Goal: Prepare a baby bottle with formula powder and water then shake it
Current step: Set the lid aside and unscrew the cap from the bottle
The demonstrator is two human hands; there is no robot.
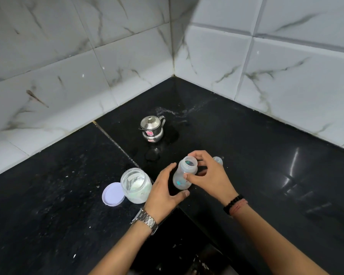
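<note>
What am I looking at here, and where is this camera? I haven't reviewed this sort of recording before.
No machine here: a person wears a camera on the head, looking down at their own two hands over a black counter in a tiled corner. The right hand holds an open, uncapped baby bottle. The left hand is open beside it; contact is unclear. Left of them stands an open jar of white powder, its lid lying beside it. Farther back sits a small steel pot. The bottle's teat piece peeks out behind the right hand.
</note>
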